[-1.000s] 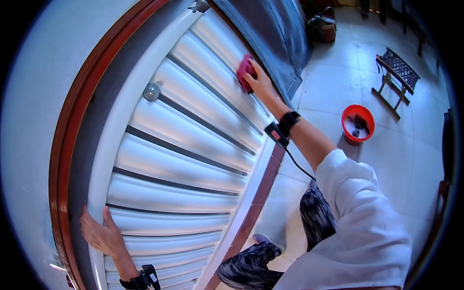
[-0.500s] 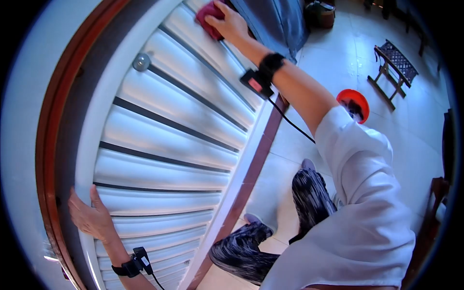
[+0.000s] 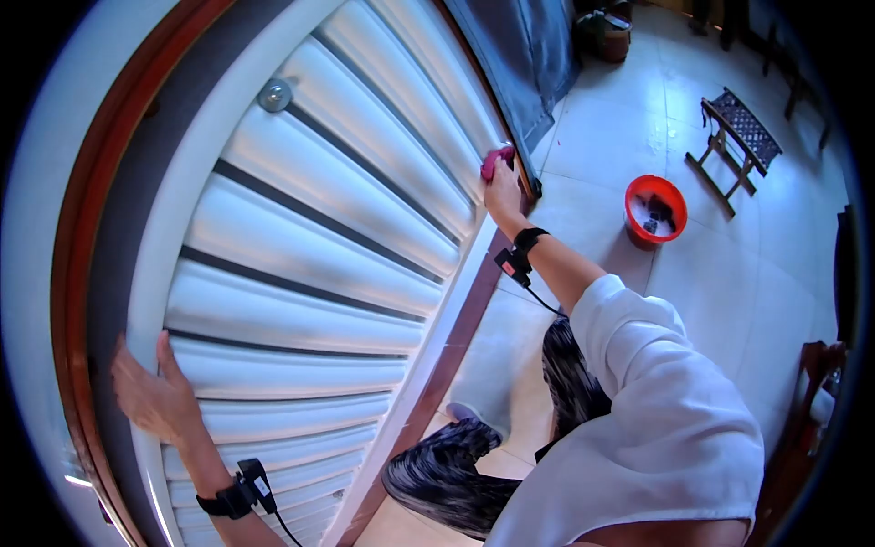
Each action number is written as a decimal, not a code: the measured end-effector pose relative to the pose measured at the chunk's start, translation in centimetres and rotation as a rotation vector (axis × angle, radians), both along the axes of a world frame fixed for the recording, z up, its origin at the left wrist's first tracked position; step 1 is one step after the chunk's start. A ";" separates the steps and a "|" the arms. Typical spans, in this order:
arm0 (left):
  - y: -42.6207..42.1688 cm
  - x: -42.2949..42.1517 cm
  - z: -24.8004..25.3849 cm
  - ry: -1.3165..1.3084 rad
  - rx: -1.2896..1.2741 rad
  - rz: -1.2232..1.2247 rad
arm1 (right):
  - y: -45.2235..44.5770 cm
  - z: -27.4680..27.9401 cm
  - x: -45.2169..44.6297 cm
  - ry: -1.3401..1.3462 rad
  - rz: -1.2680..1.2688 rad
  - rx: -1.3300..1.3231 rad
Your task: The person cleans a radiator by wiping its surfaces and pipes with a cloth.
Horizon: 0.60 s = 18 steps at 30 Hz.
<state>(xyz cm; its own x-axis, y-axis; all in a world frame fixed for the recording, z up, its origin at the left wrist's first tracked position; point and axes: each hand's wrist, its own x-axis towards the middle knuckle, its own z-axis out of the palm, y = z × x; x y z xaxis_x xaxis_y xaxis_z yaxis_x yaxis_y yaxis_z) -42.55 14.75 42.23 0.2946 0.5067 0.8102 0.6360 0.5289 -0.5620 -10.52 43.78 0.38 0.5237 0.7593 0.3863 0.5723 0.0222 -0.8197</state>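
A white slatted door point(image 3: 301, 232) with a round metal knob point(image 3: 275, 95) fills the left half of the view. My left hand point(image 3: 159, 397) holds the door's outer edge, thumb on the front and fingers around the far side. In my right hand point(image 3: 506, 193) is a bunched dark red cloth point(image 3: 497, 160), pressed against the ends of the slats by the door's other edge. Part of that cloth is hidden by my fingers. Both wrists wear black straps with small cabled boxes.
A brown wooden door frame point(image 3: 73, 273) curves along the left. On the tiled floor stand a red bucket point(image 3: 643, 239) with foamy water and something dark in it, and a small folding stool point(image 3: 743, 137). A dark grey-blue cloth point(image 3: 519, 55) hangs beyond the door.
My right hand has swept the red cloth from the upper part of the slats down and right to their ends. My left hand stays on the edge; the view has shifted slightly.
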 end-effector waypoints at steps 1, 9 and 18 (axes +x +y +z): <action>0.0 0.1 0.1 -0.001 -0.013 -0.005 | -1.5 2.2 0.3 -0.004 0.002 0.008; -0.4 -0.1 -0.1 -0.146 -0.099 -0.074 | -13.0 12.7 1.5 1.501 1.054 -0.387; -5.0 11.7 -22.6 -1.536 -0.494 -1.069 | -28.4 16.2 -7.2 1.454 1.131 -0.377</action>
<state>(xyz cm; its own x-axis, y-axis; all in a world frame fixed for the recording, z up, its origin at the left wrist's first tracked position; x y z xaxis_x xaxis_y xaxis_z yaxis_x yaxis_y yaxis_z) -30.84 9.76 19.66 -0.1245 0.8561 0.5016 0.5570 -0.3581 0.7493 -17.69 15.37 16.63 -0.4968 0.8634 -0.0877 -0.6362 -0.4311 -0.6398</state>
